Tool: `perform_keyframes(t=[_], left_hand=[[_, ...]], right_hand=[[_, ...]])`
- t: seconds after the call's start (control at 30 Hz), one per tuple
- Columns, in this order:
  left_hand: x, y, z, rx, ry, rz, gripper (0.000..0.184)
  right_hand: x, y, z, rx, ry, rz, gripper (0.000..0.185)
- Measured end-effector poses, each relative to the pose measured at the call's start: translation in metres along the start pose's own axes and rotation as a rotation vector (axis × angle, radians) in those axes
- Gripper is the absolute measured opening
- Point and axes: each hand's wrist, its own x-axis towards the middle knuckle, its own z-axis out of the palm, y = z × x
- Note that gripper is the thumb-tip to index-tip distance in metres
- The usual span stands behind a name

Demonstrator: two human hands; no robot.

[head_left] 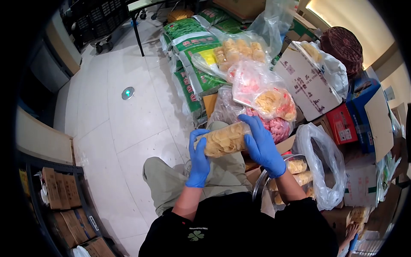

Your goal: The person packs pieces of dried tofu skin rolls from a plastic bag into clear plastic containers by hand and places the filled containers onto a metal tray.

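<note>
A clear cylindrical container of pale yellow, chip-like pieces [224, 140] lies sideways in front of me, above my lap. My left hand [199, 159], in a blue glove, grips its left end. Around the right end is my right hand [262, 144], gloved the same way, with the fingers over the top. Below my right forearm an open cardboard box lined with a plastic bag [319, 141] holds several similar containers [299, 171]. Part of that box is hidden by my arm.
Green-and-white sacks [188, 47] are stacked ahead, with bagged yellow and pink goods [265, 96] on and beside them. Cardboard cartons [308, 81] crowd the right. Another person's hand [352, 230] touches packs at lower right. A shelf of boxes [60, 188] stands left of the tiled floor [96, 128].
</note>
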Motion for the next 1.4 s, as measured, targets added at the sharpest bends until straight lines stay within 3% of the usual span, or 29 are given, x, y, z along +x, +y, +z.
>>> perform_keyframes(t=[0.07, 0.1, 0.17, 0.2, 0.27, 0.33, 0.4, 0.47, 0.5, 0.63, 0.7, 0.73, 0.77, 0.8, 0.83, 0.87, 0.93, 0.97, 1.0, 1.07, 1.1, 1.17, 1.2, 1.3, 1.37, 1.4], left_hand=[[-0.005, 0.004, 0.007, 0.273, -0.012, 0.243, 0.033], [-0.006, 0.004, 0.008, 0.271, -0.029, 0.238, 0.033], [-0.005, 0.007, 0.006, 0.216, -0.035, 0.194, 0.033], [-0.003, 0.008, 0.005, 0.217, -0.051, 0.185, 0.033], [0.0, 0.01, 0.001, -0.056, -0.066, -0.1, 0.029], [-0.001, 0.002, 0.0, -0.057, -0.02, -0.118, 0.029], [-0.006, -0.002, 0.002, -0.056, 0.017, -0.142, 0.028], [-0.011, 0.0, 0.008, 0.248, 0.046, 0.137, 0.03], [-0.011, 0.003, 0.009, 0.279, 0.046, 0.145, 0.031], [-0.001, -0.003, 0.0, 0.094, 0.039, 0.003, 0.03], [0.002, -0.004, 0.001, 0.071, 0.028, -0.029, 0.031], [0.0, -0.002, -0.001, 0.047, 0.039, -0.054, 0.031], [-0.005, -0.001, -0.001, 0.057, 0.051, -0.049, 0.031], [-0.013, 0.004, 0.009, 0.276, 0.06, 0.112, 0.035], [-0.016, 0.009, 0.017, 0.497, 0.056, 0.276, 0.04], [-0.016, 0.013, 0.021, 0.511, 0.045, 0.291, 0.04], [-0.022, 0.016, 0.026, 0.741, -0.021, 0.596, 0.047], [-0.024, 0.016, 0.029, 0.704, -0.009, 0.575, 0.05], [-0.026, 0.012, 0.031, 0.696, -0.013, 0.578, 0.05], [-0.031, 0.003, 0.032, 0.64, -0.068, 0.614, 0.05], [-0.033, 0.004, 0.035, 0.643, -0.07, 0.603, 0.05], [-0.034, 0.011, 0.038, 0.623, -0.032, 0.539, 0.051], [-0.034, 0.015, 0.036, 0.631, -0.022, 0.543, 0.051], [-0.032, 0.026, 0.034, 0.619, -0.001, 0.562, 0.05], [-0.032, 0.034, 0.032, 0.392, 0.04, 0.355, 0.048], [-0.03, 0.035, 0.029, 0.402, 0.049, 0.351, 0.048]], right_hand=[[-0.003, 0.005, 0.006, 0.033, 0.033, 0.075, 0.061], [-0.004, 0.008, 0.007, 0.083, 0.022, 0.097, 0.063], [-0.008, 0.008, 0.003, 0.126, 0.028, 0.129, 0.064], [-0.007, 0.003, -0.001, 0.078, 0.035, 0.037, 0.065], [-0.007, 0.003, -0.005, 0.031, 0.05, -0.047, 0.065], [-0.006, 0.015, -0.005, -0.123, 0.011, -0.284, 0.063], [-0.011, 0.026, 0.009, -0.1, 0.118, -0.243, 0.059], [-0.015, 0.028, 0.016, 0.122, 0.146, -0.074, 0.054], [-0.017, 0.028, 0.018, 0.08, 0.166, -0.081, 0.053], [-0.013, 0.019, 0.007, -0.007, 0.098, -0.088, 0.059], [-0.01, 0.025, -0.002, 0.009, 0.168, -0.116, 0.063], [-0.01, 0.025, -0.001, 0.036, 0.22, -0.15, 0.067], [-0.014, 0.032, 0.006, 0.246, 0.262, -0.041, 0.07], [-0.017, 0.027, -0.007, 0.386, 0.08, 0.33, 0.064], [-0.019, 0.05, -0.01, 0.839, 0.187, 0.316, 0.068], [-0.019, 0.072, -0.011, 1.287, 0.291, 0.282, 0.072], [-0.02, 0.069, -0.024, 1.322, 0.567, 0.292, 0.07], [-0.02, 0.063, -0.016, 1.058, 0.699, 0.319, 0.07], [-0.037, 0.083, 0.014, 0.506, 0.476, 0.156, 0.067], [-0.024, 0.009, -0.006, 0.806, 0.05, 0.128, 0.064], [-0.024, 0.01, -0.006, 0.81, 0.053, 0.139, 0.064], [-0.018, 0.015, -0.005, 1.14, 0.052, 0.284, 0.065], [-0.02, 0.024, 0.0, 1.429, 0.1, 0.214, 0.065], [-0.024, 0.029, 0.006, 1.437, 0.214, 0.176, 0.071], [-0.033, 0.015, 0.002, 0.841, 0.221, 0.143, 0.078], [-0.035, 0.01, -0.004, 0.853, 0.216, 0.149, 0.078]])
